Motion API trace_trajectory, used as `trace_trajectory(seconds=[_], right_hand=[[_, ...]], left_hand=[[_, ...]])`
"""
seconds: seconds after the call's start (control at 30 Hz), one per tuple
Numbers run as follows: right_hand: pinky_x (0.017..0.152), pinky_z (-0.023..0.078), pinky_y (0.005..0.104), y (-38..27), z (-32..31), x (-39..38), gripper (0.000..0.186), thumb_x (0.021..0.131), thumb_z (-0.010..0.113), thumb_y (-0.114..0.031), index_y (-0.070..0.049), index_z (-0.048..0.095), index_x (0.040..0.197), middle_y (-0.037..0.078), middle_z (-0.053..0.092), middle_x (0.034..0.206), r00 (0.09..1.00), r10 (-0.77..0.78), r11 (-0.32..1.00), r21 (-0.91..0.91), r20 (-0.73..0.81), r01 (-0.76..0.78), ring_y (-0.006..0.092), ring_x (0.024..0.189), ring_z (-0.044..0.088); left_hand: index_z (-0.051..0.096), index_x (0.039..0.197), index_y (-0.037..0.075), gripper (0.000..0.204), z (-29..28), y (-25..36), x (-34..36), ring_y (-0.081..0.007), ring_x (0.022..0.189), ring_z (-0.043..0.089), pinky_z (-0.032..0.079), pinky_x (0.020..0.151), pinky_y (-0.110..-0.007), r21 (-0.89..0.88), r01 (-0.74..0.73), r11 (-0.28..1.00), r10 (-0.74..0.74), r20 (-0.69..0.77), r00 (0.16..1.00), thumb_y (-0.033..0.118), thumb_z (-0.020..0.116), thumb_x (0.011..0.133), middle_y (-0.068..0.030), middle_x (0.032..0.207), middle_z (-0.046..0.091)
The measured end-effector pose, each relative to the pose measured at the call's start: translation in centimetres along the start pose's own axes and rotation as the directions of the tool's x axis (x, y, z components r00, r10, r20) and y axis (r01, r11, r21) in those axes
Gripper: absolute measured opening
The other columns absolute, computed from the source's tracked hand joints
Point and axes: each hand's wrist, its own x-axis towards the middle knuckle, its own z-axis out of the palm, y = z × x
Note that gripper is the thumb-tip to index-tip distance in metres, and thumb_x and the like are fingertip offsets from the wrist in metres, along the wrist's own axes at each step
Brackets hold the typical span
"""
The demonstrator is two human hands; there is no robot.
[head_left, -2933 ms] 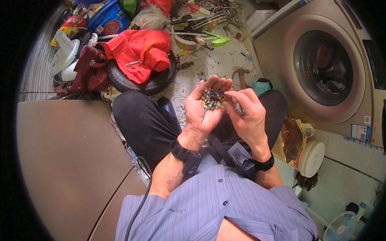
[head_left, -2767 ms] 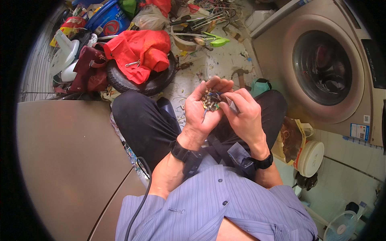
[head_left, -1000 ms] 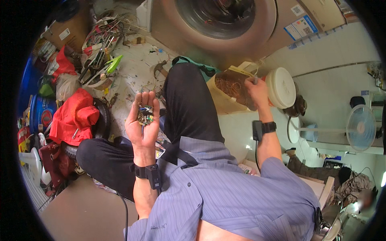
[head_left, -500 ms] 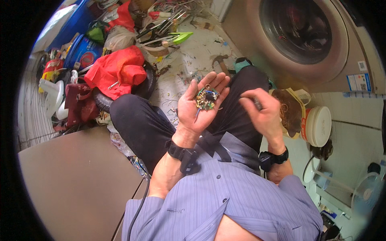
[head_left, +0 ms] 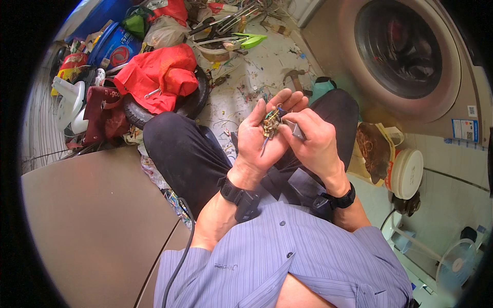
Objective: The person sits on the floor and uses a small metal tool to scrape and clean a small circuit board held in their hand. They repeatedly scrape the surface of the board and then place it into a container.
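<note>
My left hand point(head_left: 259, 141) is palm up in front of my body, its fingers only slightly curled. On the palm rests a clump of small brass-coloured metal parts and short wires point(head_left: 270, 122), with one thin wire trailing toward the wrist. My right hand point(head_left: 316, 136) pinches a small grey rectangular block point(head_left: 296, 130) between thumb and fingers. It is right beside the clump, its fingertips close to the left palm; whether the block touches the parts I cannot tell.
A washing machine point(head_left: 398, 49) stands at the far right. Below it are a bag of copper-coloured wire point(head_left: 372, 146) and a white-lidded tub point(head_left: 408, 174). A red cloth point(head_left: 159, 77) covers part of a tyre point(head_left: 200, 97) at the left. A hammer point(head_left: 294, 79) lies on the scrap-strewn floor.
My right hand has moved left with the grey block, from apart on the right to beside the clump. The left palm has tilted and moved slightly right.
</note>
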Motion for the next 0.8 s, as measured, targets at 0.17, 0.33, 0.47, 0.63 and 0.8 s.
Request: trace_trajectory(seconds=[0.17,0.33,0.47,0.63,0.8], right_hand=[[0.067,0.057,0.0402,-0.1,0.2,0.6,0.025,0.083,0.08,-0.008,-0.003,0.069,0.104,0.015,0.069,0.092,0.998,0.05,0.998,0.051,-0.031,-0.048,0.035,0.078,0.07],[0.07,0.058,0.0411,-1.8,0.3,0.3,0.033,0.08,0.085,-0.017,-0.003,0.069,0.105,0.016,0.069,0.095,0.997,0.076,0.996,0.048,0.03,-0.078,0.0348,0.082,0.071],[0.069,0.057,0.0358,-2.0,1.2,0.1,0.03,0.081,0.084,-0.011,-0.002,0.071,0.107,0.013,0.07,0.092,0.995,0.103,0.995,-0.003,0.006,-0.103,0.0307,0.08,0.071],[0.07,0.057,0.034,-1.0,1.0,0.4,0.02,0.087,0.079,-0.007,0.0,0.071,0.104,0.015,0.073,0.091,0.978,0.205,0.977,0.06,-0.048,-0.202,0.0282,0.08,0.072],[0.07,0.057,0.04,-2.0,1.0,0.6,0.022,0.085,0.079,-0.01,-0.001,0.068,0.102,0.018,0.07,0.095,0.984,0.176,0.983,0.055,-0.022,-0.175,0.0367,0.085,0.071]], left_hand=[[0.054,0.143,-0.005,0.053,-0.1,0.1,0.0,-0.04,0.147,0.041,0.028,0.127,-0.051,0.009,-0.035,0.999,0.035,0.001,0.999,0.035,0.049,0.109,-0.0233,0.148,0.056],[0.055,0.143,-0.004,0.052,-0.3,0.3,-0.3,-0.039,0.146,0.043,0.03,0.126,-0.05,0.004,-0.034,0.999,0.034,-0.026,0.999,0.035,0.048,0.11,-0.023,0.146,0.058],[0.054,0.143,-0.004,0.052,-0.7,0.3,-0.4,-0.0382,0.145,0.045,0.033,0.124,-0.051,0.051,-0.033,0.998,0.034,-0.02,0.999,0.035,0.046,0.11,-0.0227,0.146,0.058],[0.053,0.143,-0.006,0.051,-1.0,0.5,-0.3,-0.0394,0.144,0.045,0.035,0.124,-0.05,-0.013,-0.019,1.0,0.019,0.001,1.0,0.033,0.045,0.111,-0.0244,0.144,0.058],[0.053,0.143,-0.006,0.051,-0.7,0.5,-0.5,-0.0387,0.145,0.044,0.034,0.125,-0.05,-0.007,-0.015,1.0,0.015,-0.013,1.0,0.033,0.044,0.111,-0.0248,0.145,0.057]])
